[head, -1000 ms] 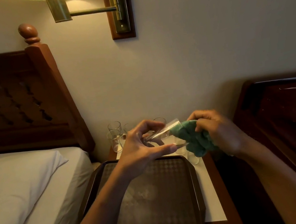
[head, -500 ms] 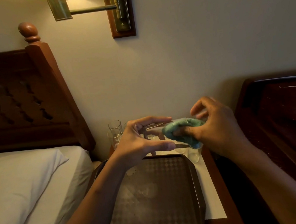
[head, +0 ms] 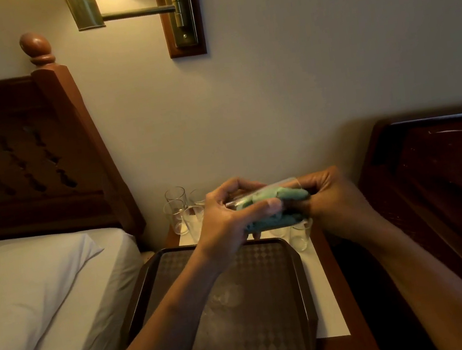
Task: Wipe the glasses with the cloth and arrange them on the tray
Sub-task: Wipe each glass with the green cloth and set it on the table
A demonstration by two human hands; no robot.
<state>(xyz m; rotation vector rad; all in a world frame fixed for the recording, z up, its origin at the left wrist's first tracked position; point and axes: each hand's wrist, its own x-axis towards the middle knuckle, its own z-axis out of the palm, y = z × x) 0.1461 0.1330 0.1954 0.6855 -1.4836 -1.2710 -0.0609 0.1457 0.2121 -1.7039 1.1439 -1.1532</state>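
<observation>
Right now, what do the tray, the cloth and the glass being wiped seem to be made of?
Tray: probably hard plastic, dark brown; diamond pattern, dull sheen. Cloth: soft teal fabric, perhaps microfibre; it bunches in folds. Glass: clear and smooth, glass or clear plastic; the cloth shows through it.

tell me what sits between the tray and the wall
Clear glasses stand on the nightstand there, a cluster at left and a few more at right, as the head view shows.

Glasses (head: 175, 216): at least six, some hidden. Tray (head: 273, 303): one. Cloth (head: 289, 195): one. Lamp (head: 85, 12): one.
</observation>
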